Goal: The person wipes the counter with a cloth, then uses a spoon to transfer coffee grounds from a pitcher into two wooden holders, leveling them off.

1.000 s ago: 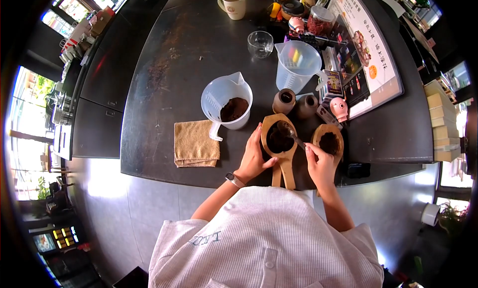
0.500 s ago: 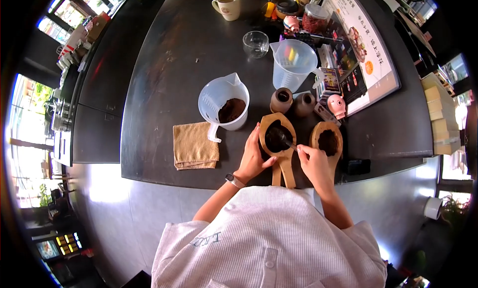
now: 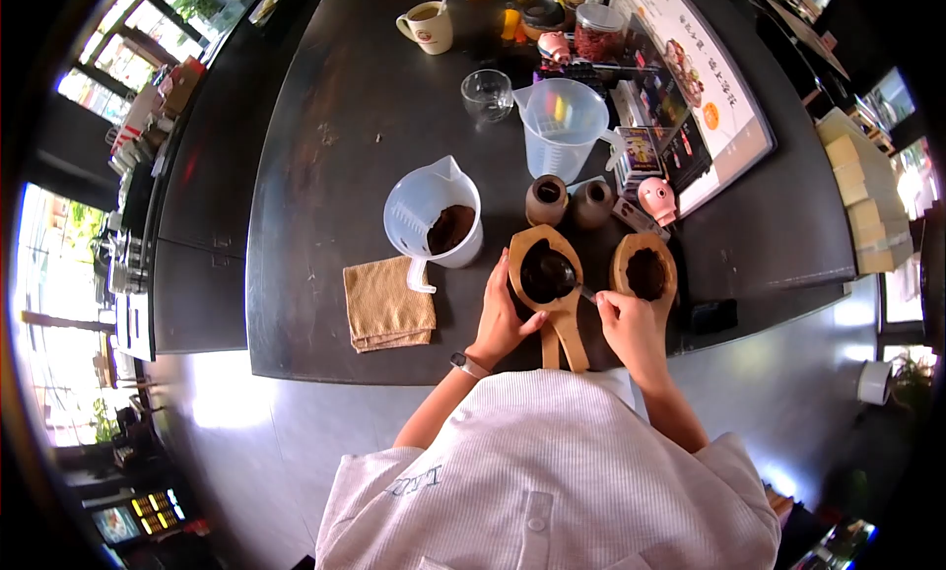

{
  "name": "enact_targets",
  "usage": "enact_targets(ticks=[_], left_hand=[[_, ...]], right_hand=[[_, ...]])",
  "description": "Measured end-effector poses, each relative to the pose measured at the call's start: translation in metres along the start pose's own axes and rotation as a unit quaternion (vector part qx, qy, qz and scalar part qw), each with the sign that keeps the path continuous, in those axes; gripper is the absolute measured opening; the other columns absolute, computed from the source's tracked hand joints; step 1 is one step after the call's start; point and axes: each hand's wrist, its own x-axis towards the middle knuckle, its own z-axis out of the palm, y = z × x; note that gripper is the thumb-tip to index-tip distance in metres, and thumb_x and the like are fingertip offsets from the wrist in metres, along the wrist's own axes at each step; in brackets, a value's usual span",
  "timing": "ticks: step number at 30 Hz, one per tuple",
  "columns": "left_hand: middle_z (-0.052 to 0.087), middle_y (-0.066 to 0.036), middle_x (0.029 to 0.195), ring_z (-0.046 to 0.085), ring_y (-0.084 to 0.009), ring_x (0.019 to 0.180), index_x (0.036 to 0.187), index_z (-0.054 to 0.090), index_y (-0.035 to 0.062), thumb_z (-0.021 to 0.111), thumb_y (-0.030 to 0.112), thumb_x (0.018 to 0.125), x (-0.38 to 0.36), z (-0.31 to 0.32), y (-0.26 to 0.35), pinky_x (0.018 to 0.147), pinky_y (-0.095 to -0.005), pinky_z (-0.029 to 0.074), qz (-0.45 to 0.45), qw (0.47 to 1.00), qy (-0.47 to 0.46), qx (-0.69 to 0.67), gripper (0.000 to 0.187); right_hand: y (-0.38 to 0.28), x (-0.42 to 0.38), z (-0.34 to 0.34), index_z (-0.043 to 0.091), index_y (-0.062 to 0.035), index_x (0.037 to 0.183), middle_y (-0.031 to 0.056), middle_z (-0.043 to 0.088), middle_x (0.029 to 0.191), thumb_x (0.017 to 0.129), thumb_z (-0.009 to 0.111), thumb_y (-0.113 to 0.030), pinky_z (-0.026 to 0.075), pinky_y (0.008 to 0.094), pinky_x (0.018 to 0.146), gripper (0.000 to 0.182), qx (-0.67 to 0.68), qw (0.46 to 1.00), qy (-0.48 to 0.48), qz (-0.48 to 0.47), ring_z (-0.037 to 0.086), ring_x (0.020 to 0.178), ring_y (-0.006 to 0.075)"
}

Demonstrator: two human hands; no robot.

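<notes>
My left hand [image 3: 503, 319] grips the left side of a wooden, paddle-shaped mould [image 3: 566, 319], its thumb near the handle. Dark brown loose material [image 3: 537, 260] lies in the mould's hollow. Pinched in my right hand [image 3: 631, 324] is the thin handle of a spoon [image 3: 588, 294], whose bowl end is in the hollow and hard to tell from the dark filling. Just right of it lies a second wooden mould [image 3: 667, 265], also holding dark material [image 3: 645, 272]. A translucent measuring jug [image 3: 402, 215] with brown powder [image 3: 451, 229] stands to the left of the moulds.
A folded tan cloth [image 3: 389, 304] lies left of my left hand. Behind the moulds stand two small brown pots [image 3: 546, 203], another measuring jug [image 3: 562, 127] and a glass cup [image 3: 488, 97]. Farther off are a mug [image 3: 429, 30], a pink pig figurine [image 3: 657, 201] and a menu board [image 3: 724, 127].
The spoon has shifted slightly within the mould, and my right hand has moved a little to the right and down. My left hand keeps its grip. The whole view has shifted slightly.
</notes>
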Motion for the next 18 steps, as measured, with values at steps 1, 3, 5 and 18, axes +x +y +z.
enact_targets(ticks=[1, 3, 5, 18], left_hand=[[0.021, -0.027, 0.144, 0.027, -0.0398, 0.132, 0.139, 0.014, -0.0058, 0.077, 0.022, 0.066, 0.000, 0.001, 0.000, 0.110, -0.0418, 0.023, 0.001, 1.000, -0.002, 0.001, 0.100], [0.021, -0.027, 0.145, 0.026, -0.0395, 0.132, 0.139, 0.015, -0.0061, 0.077, 0.022, 0.067, 0.000, 0.000, -0.001, 0.110, -0.0417, 0.022, 0.003, 1.000, -0.002, 0.005, 0.100], [0.020, -0.027, 0.145, 0.026, -0.0394, 0.133, 0.139, 0.014, -0.0061, 0.077, 0.023, 0.067, 0.000, 0.000, -0.002, 0.110, -0.0416, 0.022, 0.002, 1.000, -0.005, 0.001, 0.100], [0.019, -0.026, 0.146, 0.025, -0.0385, 0.133, 0.140, 0.011, -0.0061, 0.076, 0.025, 0.069, -0.002, 0.001, -0.003, 0.110, -0.0412, 0.023, 0.010, 1.000, -0.001, 0.012, 0.101]], right_hand=[[0.003, -0.002, 0.001, 0.067, -0.0024, 0.085, 0.0169, 0.057, 0.061, 0.088, 0.057, -0.018, 0.042, 0.0351, 0.047, 0.019, 0.009, 1.000, 0.008, -0.006, 0.057, 0.051, 0.0304], [0.005, -0.001, 0.005, 0.067, -0.0033, 0.085, 0.0165, 0.057, 0.060, 0.087, 0.057, -0.019, 0.042, 0.0351, 0.047, 0.018, 0.028, 0.999, 0.022, -0.024, 0.057, 0.050, 0.0303], [-0.001, -0.002, 0.001, 0.068, -0.0044, 0.086, 0.0162, 0.057, 0.060, 0.087, 0.058, -0.019, 0.042, 0.0344, 0.046, 0.017, 0.052, 0.999, 0.015, 0.002, 0.057, 0.050, 0.0296], [0.000, -0.011, 0.008, 0.067, -0.0068, 0.083, 0.0132, 0.057, 0.055, 0.084, 0.060, -0.014, 0.044, 0.0344, 0.045, 0.010, -0.036, 0.994, 0.013, -0.106, 0.058, 0.049, 0.0290]])
